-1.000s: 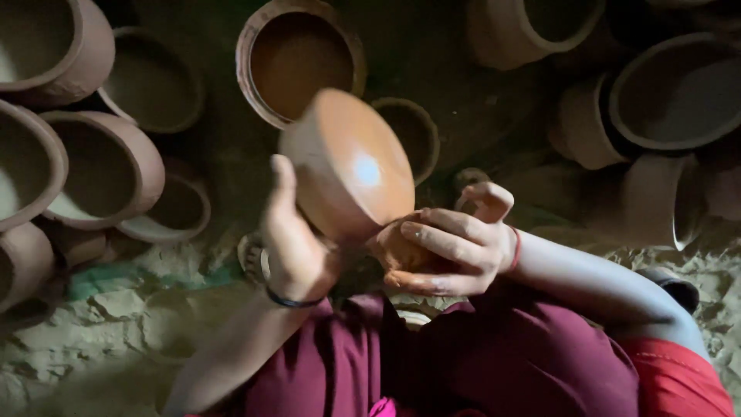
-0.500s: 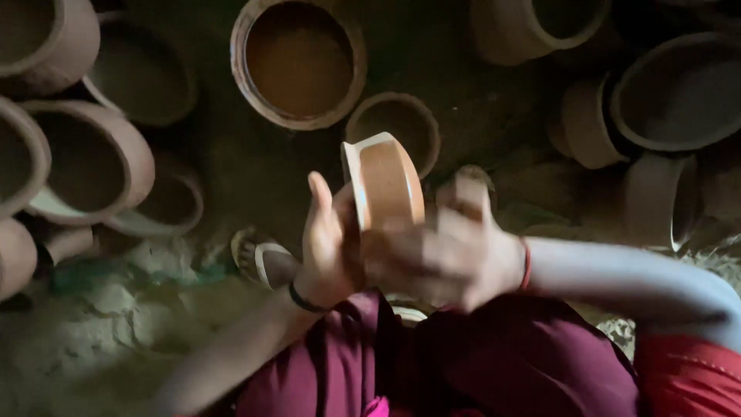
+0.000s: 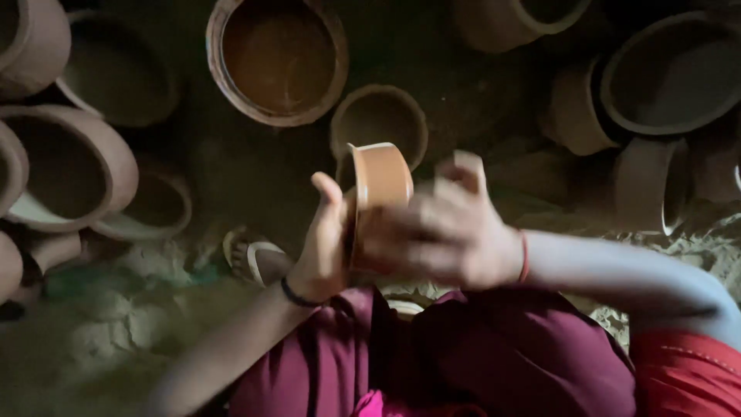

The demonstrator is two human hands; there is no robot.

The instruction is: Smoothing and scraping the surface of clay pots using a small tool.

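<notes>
A: What is held at the centre of the view?

B: A small orange-brown clay pot [image 3: 380, 179] is held on edge above the lap, its rim turned to the left. It is gripped between both hands. The left hand [image 3: 324, 247] is laid against the rim side, thumb raised, fingers curled partly closed around the lower part of the pot. The right hand [image 3: 440, 232] is pressed against the pot's right side; its fingers are blurred, so how tightly they are closed cannot be told.

A: What is worn on the arms?

B: A dark band [image 3: 297, 296] is seen on the left wrist and a red thread [image 3: 525, 256] on the right. A maroon garment [image 3: 494, 355] is spread over the lap below.

A: What is shown around the pot?

B: Larger clay pots are set on the dark earthen floor [image 3: 231, 177]: a wide open pot [image 3: 278, 58] at top centre, a smaller one [image 3: 380, 117] just behind the held pot, and a row of others [image 3: 69, 166] at left. A sandal [image 3: 255, 259] is seen just left of the left hand.
</notes>
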